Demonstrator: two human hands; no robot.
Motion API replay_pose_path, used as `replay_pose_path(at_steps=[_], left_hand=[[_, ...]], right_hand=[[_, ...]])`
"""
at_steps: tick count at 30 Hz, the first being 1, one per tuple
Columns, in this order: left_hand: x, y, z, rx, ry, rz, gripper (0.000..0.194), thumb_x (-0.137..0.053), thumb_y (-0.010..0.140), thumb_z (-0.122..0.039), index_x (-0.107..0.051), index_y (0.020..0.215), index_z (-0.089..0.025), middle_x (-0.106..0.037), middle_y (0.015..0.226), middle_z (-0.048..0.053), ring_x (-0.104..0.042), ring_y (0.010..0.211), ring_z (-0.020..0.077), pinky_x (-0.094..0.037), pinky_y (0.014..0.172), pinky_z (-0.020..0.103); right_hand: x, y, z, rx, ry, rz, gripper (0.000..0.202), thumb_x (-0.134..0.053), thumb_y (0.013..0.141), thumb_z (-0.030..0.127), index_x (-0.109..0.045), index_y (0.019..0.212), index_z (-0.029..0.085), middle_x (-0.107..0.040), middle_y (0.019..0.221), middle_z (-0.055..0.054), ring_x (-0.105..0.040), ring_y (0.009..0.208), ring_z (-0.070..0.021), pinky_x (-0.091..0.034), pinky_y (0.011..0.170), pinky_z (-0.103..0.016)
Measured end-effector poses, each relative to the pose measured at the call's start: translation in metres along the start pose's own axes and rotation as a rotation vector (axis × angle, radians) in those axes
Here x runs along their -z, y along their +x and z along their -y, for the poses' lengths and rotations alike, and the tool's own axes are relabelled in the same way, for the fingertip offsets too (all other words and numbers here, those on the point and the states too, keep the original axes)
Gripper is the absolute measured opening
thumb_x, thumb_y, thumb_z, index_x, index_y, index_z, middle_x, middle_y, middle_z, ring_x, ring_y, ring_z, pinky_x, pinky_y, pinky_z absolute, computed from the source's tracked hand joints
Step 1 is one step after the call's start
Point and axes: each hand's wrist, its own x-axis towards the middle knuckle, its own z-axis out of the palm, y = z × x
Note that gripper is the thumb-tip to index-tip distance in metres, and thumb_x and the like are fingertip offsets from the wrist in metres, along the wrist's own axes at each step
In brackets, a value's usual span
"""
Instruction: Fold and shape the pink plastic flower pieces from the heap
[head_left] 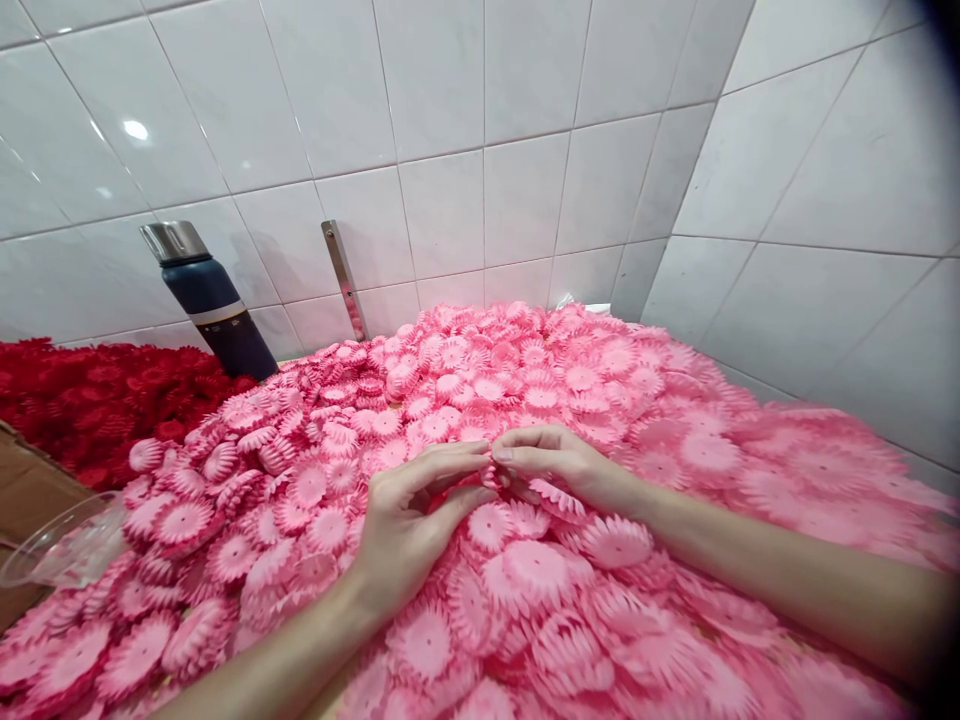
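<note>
In the middle of the view my left hand and my right hand meet at the fingertips. Between them is a small pink petal disc, seen nearly edge-on. My left thumb and fingers pinch it from the left, while my right thumb and forefinger press at its upper right side. My other right fingers are partly hidden behind it. Both hands are just above a wide heap of pink petal discs, fringed at the rim, many with a tiny centre hole.
A dark blue bottle with a steel cap stands at the back left, near red petal discs. At the left edge are a clear plastic tub and cardboard. A metal strip leans by the tiled wall.
</note>
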Motion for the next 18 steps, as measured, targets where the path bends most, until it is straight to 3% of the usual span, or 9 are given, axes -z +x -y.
replay_pose_path(at_steps=[9,14,18], left_hand=[[-0.0001,0.0006,-0.0014,-0.026,0.016,0.024,0.024,-0.069,0.074,-0.009,-0.071,0.094,-0.020,-0.071,0.101,0.003,-0.065,0.099,0.0160,-0.053,0.091,0.026],[-0.0023,-0.0023,0.0002,0.023,-0.103,0.050,0.038,-0.066,0.076,-0.010,-0.063,0.111,-0.026,-0.066,0.110,0.002,-0.065,0.098,0.0169,-0.055,0.090,0.033],[-0.0010,-0.0008,-0.0010,-0.029,0.111,0.062,0.037,-0.068,0.075,-0.014,-0.064,0.110,-0.024,-0.065,0.115,0.004,-0.062,0.105,0.0186,-0.053,0.093,0.033]], right_hand=[[0.0009,0.0005,-0.0015,-0.018,0.040,-0.007,0.013,-0.067,0.071,0.028,-0.070,0.069,0.015,-0.063,0.062,0.001,-0.051,0.053,-0.0077,-0.041,0.057,-0.022],[-0.0010,0.0007,-0.0016,-0.018,0.076,-0.015,0.011,-0.065,0.070,0.024,-0.068,0.066,0.014,-0.065,0.064,0.000,-0.056,0.059,-0.0102,-0.043,0.058,-0.024],[-0.0029,0.0002,-0.0019,0.009,0.029,-0.022,0.008,-0.066,0.068,0.022,-0.069,0.066,0.015,-0.064,0.062,0.001,-0.055,0.056,-0.0094,-0.043,0.058,-0.023]])
